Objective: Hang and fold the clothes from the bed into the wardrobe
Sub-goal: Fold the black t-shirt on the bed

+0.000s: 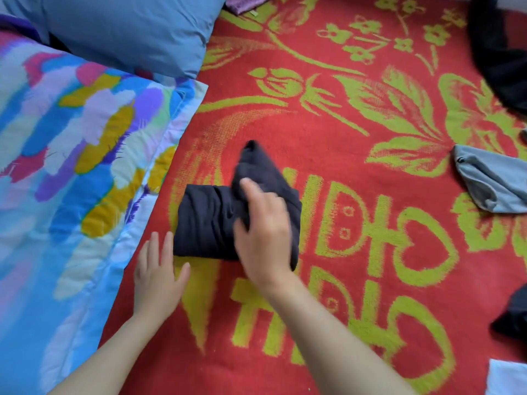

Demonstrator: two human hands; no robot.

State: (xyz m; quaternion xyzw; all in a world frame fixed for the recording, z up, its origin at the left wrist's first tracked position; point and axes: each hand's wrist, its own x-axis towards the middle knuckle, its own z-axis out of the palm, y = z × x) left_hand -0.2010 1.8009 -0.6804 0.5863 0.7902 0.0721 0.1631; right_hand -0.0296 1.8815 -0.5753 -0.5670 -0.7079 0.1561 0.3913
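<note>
Head view: a dark folded garment (pixel 205 220) lies near the middle of the red blanket (pixel 328 143) with its yellow-green flower pattern, which covers the bed. The bundle is roughly rectangular, and one loose flap rises to a point at its far side. Right hand (pixel 265 223) rests on top of the garment's right half, palm down, with the index finger stretched along the flap and the thumb against a crease. The hand is motion-blurred, so I cannot tell whether its fingers pinch the cloth or only press it. Left hand (pixel 156 275) lies flat on the blanket at the garment's near-left corner. Its fingers (pixel 168 243) are straight, close together and holding nothing, the tips just beside or touching the garment's edge. Left of the blanket lies a multicoloured quilt (pixel 71 138), with a blue pillow (pixel 128 29) at its far end. At the right edge, well apart from the hands, lies a grey garment (pixel 490 183). A black garment (pixel 499 52) is in the far right corner and another dark piece (pixel 513 317) is nearer. A purple cloth (pixel 245 2) shows at the top edge.
</note>
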